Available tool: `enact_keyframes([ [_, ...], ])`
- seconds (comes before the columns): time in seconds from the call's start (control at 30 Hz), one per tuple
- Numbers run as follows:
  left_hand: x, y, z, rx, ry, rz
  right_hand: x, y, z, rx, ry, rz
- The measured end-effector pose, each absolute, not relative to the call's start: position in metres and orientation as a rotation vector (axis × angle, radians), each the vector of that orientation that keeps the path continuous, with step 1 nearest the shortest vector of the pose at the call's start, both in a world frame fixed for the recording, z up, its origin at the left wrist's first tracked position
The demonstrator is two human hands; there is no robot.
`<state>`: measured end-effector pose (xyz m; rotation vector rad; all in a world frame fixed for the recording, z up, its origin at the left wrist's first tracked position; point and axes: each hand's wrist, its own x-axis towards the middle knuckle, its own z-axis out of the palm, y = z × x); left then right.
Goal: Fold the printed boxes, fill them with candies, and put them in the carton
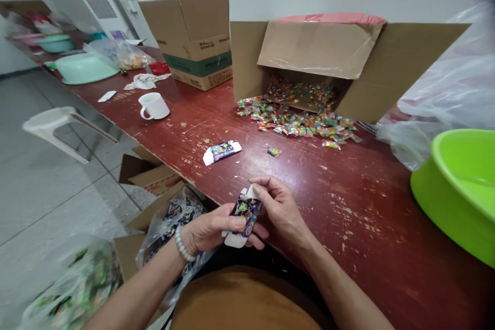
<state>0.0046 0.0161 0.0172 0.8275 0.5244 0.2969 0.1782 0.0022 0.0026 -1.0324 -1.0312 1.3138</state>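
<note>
A small purple candy box with colourful print is held in front of me at the table's edge, its white end flaps sticking out. My left hand, with a pale bead bracelet on the wrist, grips the box's lower part between thumb and fingers. At the upper end, my right hand pinches a white flap with thumb and forefinger. Another printed box with open flaps lies flat on the table just beyond. To its right is a single wrapped candy.
A cardboard carton on its side spills many wrapped candies. Another carton and a white mug stand left. A green basin is at right. Below the edge, an open carton holds bagged printed boxes; a white stool stands left.
</note>
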Motion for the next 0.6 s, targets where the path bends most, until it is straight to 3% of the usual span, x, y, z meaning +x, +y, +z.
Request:
enact_keyframes([
  [0.2, 0.008, 0.003, 0.011, 0.774, 0.517, 0.458, 0.174, -0.015, 0.008, -0.858, -0.952, 1.610],
  [0.37, 0.007, 0.002, 0.017, 0.934, 0.716, 0.582, 0.173, -0.019, 0.006, -0.852, -0.923, 1.494],
  [0.5, 0.012, 0.002, 0.015, 1.020, 0.811, 0.662, 0.168, -0.022, -0.001, -0.867, -0.949, 1.606],
  [0.6, 0.019, 0.002, 0.011, 1.044, 0.870, 0.704, 0.167, -0.020, -0.007, -1.040, -0.923, 1.453],
])
